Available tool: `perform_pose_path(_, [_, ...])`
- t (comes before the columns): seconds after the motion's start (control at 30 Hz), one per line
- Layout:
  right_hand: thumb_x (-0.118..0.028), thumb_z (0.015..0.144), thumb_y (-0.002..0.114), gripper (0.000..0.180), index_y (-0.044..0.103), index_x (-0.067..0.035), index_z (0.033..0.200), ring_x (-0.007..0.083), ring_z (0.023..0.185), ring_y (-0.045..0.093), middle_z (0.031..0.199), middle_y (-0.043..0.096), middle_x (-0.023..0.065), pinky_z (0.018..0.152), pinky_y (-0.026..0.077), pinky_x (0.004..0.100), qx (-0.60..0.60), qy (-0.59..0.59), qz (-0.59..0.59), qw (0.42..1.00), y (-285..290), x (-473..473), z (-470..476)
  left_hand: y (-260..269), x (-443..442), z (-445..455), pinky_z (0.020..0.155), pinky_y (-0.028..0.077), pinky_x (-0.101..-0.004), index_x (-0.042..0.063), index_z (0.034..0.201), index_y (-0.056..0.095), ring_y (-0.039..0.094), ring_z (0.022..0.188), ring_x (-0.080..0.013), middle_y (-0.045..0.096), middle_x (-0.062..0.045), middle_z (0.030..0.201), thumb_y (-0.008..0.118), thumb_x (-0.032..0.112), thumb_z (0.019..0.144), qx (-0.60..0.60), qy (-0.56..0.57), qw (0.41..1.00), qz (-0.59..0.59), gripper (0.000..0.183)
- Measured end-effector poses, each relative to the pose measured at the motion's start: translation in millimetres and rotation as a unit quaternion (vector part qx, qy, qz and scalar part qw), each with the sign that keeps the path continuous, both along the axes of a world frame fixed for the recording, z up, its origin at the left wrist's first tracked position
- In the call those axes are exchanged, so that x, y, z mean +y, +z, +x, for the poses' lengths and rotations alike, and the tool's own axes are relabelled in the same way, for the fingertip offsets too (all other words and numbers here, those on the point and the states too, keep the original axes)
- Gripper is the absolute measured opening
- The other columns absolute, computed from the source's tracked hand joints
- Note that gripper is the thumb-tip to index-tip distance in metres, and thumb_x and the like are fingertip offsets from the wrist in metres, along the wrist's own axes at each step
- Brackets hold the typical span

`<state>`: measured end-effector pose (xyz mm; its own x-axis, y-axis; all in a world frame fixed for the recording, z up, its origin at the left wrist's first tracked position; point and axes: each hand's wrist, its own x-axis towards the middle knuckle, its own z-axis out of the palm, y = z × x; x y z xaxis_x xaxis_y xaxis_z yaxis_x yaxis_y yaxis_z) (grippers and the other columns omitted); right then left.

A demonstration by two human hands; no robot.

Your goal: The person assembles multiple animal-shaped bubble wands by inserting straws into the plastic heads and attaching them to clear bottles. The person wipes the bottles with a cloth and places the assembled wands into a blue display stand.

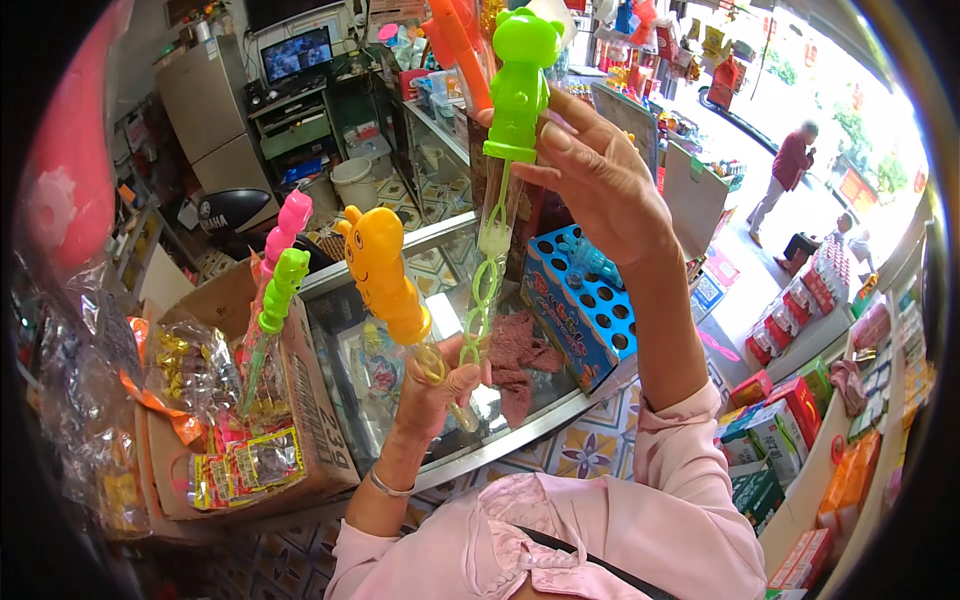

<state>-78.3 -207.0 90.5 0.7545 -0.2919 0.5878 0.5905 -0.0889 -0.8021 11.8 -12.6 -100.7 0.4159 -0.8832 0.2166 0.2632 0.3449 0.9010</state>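
Note:
A green bear-topped bubble wand [517, 90] stands upright in front of me, with a clear tube and a green looped stick inside. My right hand [607, 172] is at its bear top, with fingers beside and behind it. My left hand [435, 394] grips the lower part of that tube, together with a yellow animal-topped bubble wand [382, 270] that tilts left. Below my hands is a glass display counter [360, 375] with a metal edge. On it lie a dark pink cloth [521, 356] and a blue bubble-wand display box [581, 315] with round holes, holding a blue-topped wand [592, 259].
At left, a cardboard box [319, 420] holds packets plus pink [289, 217] and green [285, 285] toy-topped wands. A large pink wrapped toy [71, 150] hangs close at far left. Orange toys [461, 52] are behind the bear. Shelved packages [787, 427] line the right; people are outside.

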Motion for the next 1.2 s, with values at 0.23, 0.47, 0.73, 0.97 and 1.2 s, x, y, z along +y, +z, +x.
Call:
perform_pose_path(0.23, [-0.021,0.071,0.087,0.062,0.053,0.0,0.12,0.0125,0.089,0.063,0.101,0.066,0.005,0.082,0.05,0.0271,0.018,-0.137,-0.082,0.987,-3.6,-5.5,11.7,0.2,0.4,-4.2,0.049,0.037,-0.0166,-0.003,0.116,0.06,0.046,0.053,-0.004,0.063,-0.007,0.08,0.075,0.029,0.083,-0.013,0.022,1.0,0.015,0.048])
perform_pose_path(0.47, [-0.017,0.081,0.077,0.075,0.039,0.003,0.142,0.0218,0.112,0.06,0.127,0.06,0.0145,0.099,0.042,0.0293,-0.017,0.087,0.018,0.996,-7.8,-15.0,-5.3,2.9,1.6,-1.5,0.049,0.037,-0.0163,-0.002,0.114,0.06,0.046,0.054,-0.0035,0.063,-0.007,0.08,0.074,0.028,0.084,-0.009,0.018,1.0,0.011,0.045])
perform_pose_path(0.73, [-0.02,0.079,0.08,0.053,0.056,0.0,0.123,0.0114,0.091,0.063,0.105,0.066,0.0055,0.084,0.05,0.0265,0.039,-0.064,-0.095,0.993,-6.0,-5.4,-1.6,8.0,-1.8,-4.5,0.049,0.037,-0.0164,-0.003,0.121,0.059,0.047,0.054,-0.0036,0.064,-0.006,0.08,0.074,0.028,0.084,-0.038,0.024,0.999,0.018,0.051])
perform_pose_path(0.97, [-0.014,0.08,0.077,0.063,0.048,0.002,0.134,0.0181,0.106,0.062,0.128,0.06,0.016,0.093,0.049,0.0327,-0.009,0.086,-0.01,0.996,-6.9,-24.3,-5.0,2.7,-3.8,0.0,0.048,0.036,-0.0168,-0.003,0.119,0.059,0.047,0.054,-0.0036,0.064,-0.007,0.082,0.074,0.03,0.084,-0.032,0.001,0.999,0.006,0.051])
perform_pose_path(1.2, [-0.027,0.076,0.084,0.056,0.058,-0.002,0.118,0.0101,0.093,0.058,0.102,0.062,-0.0001,0.085,0.047,0.027,0.103,-0.067,-0.101,0.987,-6.4,0.5,-6.2,9.0,-2.2,-5.7,0.048,0.036,-0.017,-0.003,0.116,0.06,0.046,0.053,-0.0035,0.064,-0.008,0.081,0.074,0.03,0.084,-0.053,0.044,0.998,-0.002,0.049])
